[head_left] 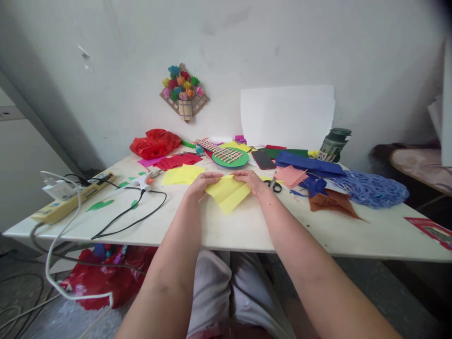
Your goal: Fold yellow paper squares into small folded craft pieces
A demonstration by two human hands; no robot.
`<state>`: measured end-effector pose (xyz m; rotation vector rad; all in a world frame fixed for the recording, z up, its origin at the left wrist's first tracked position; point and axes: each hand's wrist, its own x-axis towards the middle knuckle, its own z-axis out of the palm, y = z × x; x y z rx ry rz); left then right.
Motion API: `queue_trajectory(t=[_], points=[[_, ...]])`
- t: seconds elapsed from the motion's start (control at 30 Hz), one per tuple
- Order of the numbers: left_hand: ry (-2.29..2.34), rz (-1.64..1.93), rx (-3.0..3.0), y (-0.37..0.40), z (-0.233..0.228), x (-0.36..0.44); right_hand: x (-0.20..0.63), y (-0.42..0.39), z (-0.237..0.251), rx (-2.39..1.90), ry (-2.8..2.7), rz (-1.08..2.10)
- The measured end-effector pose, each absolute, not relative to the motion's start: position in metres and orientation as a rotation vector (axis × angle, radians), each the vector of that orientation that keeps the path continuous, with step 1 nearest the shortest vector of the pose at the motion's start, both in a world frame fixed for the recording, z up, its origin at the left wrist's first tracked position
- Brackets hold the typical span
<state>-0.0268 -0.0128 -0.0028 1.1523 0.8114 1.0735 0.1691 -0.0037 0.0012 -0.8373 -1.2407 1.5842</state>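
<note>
A piece of yellow crepe paper is held between my two hands above the table, its lower corner hanging toward me. My left hand pinches its upper left edge. At the upper right edge, my right hand pinches it too, with the fingertips of both hands close together. More yellow paper lies flat just left of my left hand. Black-handled scissors rest on the table beside my right hand, partly hidden by it.
Left stand a power strip, a glue gun with its black cord, and green paper leaves. Behind lie a green stick-covered craft and a phone. Right are blue yarn, brown paper and a bottle.
</note>
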Motion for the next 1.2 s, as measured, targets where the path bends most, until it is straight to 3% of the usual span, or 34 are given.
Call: queue_trajectory(t=[0.67, 1.2], points=[[0.894, 1.073, 1.249, -0.0156, -0.0001, -0.0235, 0.1656, -0.0029, -0.0026, -0.882, -1.411, 1.319], [0.966, 1.035, 1.321, -0.0107, -0.0072, -0.0222, 0.164, -0.0035, -0.0027, -0.876, -1.44, 1.34]])
